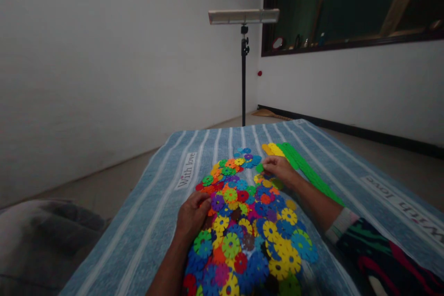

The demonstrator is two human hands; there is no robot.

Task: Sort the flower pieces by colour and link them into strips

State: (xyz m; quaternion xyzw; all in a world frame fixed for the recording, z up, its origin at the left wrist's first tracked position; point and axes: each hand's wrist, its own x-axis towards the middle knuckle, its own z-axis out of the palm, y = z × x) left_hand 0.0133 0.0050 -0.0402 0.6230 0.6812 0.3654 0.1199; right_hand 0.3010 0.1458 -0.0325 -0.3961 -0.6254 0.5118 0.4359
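A loose pile of notched, flower-shaped plastic discs (pixel 231 194) in many colours spreads over the middle of the striped cloth. My right hand (pixel 279 169), at the pile's far right, pinches a green disc (pixel 259 168) between thumb and fingers. At the pile's left edge is my left hand (pixel 194 212), its fingers curled together beside a purple disc (pixel 218 202); whatever they hold is hidden. Beyond my right hand lie overlapping rows of discs: a long green row (pixel 305 166), a yellow row (pixel 275 149) and an orange row (pixel 266 149).
The blue striped cloth (pixel 156 189) covers the table. A lamp on a black stand (pixel 243 74) rises behind the far edge. Grey fabric (pixel 45 240) lies at lower left. A broom (pixel 267 113) rests on the floor near the wall, below a dark window (pixel 347 4).
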